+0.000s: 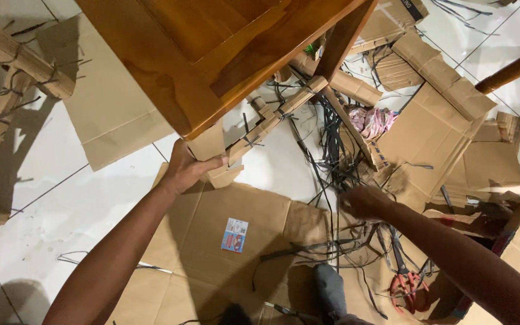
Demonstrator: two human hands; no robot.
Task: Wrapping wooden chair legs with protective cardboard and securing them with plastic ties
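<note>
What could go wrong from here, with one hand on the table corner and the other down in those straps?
1. The left hand grips only one corner piece of cardboard on the wooden table; the table might tip or slip.
2. The right hand is in tangled black straps; fingers or feet could snag.
3. Red-handled scissors lie half buried among the straps near the right arm, easy to step on.

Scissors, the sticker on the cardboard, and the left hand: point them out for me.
Scissors [405,283], head view, on the red handles.
Sticker [235,235], head view, on its middle.
Left hand [186,167], head view, on the back of the hand, which grips a cardboard piece [209,144] at the wooden table's corner.
</note>
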